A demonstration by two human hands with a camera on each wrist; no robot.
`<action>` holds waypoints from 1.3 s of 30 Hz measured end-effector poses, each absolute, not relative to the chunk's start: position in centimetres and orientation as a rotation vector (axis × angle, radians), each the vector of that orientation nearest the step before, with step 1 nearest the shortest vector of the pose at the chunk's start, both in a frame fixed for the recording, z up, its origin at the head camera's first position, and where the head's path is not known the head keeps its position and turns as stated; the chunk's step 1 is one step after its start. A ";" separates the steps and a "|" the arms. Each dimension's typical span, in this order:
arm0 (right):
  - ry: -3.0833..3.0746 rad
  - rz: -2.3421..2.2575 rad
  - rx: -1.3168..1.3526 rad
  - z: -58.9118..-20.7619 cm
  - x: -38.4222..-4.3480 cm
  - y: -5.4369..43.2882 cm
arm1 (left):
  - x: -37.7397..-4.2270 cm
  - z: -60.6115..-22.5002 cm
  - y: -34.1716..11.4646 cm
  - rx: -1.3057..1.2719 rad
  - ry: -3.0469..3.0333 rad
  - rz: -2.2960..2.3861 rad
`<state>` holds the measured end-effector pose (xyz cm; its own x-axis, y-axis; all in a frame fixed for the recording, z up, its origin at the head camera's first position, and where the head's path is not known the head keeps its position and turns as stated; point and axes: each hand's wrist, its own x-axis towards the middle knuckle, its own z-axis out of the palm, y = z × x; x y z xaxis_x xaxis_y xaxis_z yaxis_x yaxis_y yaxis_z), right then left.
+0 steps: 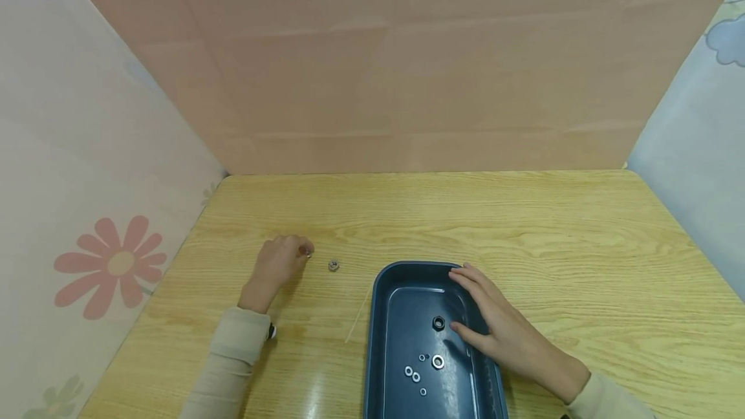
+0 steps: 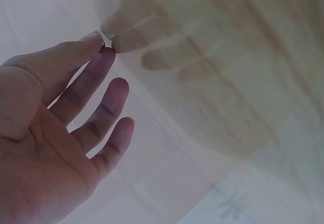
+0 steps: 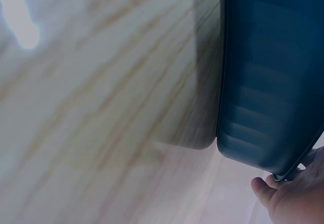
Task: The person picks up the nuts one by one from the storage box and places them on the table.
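Note:
In the head view my left hand [image 1: 281, 264] is at the left of the table, its thumb and index finger pinching a small shiny metal nut [image 1: 309, 254] just at the tabletop. The left wrist view shows the other fingers loosely spread; the nut is mostly hidden between the fingertips. Another metal nut [image 1: 334, 265] lies on the wood just right of that hand. My right hand [image 1: 503, 328] rests on the dark blue tray [image 1: 377, 315] at its far right corner, fingers fairly straight on the rim and thumb over the inside.
Inside the tray lie a dark nut [image 1: 438, 323], a larger silver nut [image 1: 438, 361] and several small nuts [image 1: 409, 371]. A thin pale strip [image 1: 356, 322] is on the wooden table [image 1: 553, 225] left of the tray. Panels stand at the back and sides.

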<state>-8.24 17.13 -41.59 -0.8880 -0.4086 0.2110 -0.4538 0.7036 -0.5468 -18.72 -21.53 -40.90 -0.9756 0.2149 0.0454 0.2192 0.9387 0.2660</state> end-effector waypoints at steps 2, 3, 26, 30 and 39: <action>-2.835 0.942 0.713 -41.6 -8.2 17.1 | -18.7 -40.9 -21.5 -0.343 -3.085 -0.431; -2.836 0.945 0.711 -41.6 -8.2 17.1 | -18.7 -40.9 -21.5 -0.342 -3.088 -0.434; -2.792 0.978 0.734 -41.7 -8.1 17.1 | -18.0 -40.6 -21.0 -0.280 -3.047 -0.462; -2.801 0.968 0.725 -41.7 -8.1 17.1 | -17.8 -40.3 -20.6 -0.314 -2.988 -0.456; -2.806 0.976 0.718 -41.6 -8.1 17.2 | -17.2 -39.2 -19.4 -0.367 -2.934 -0.479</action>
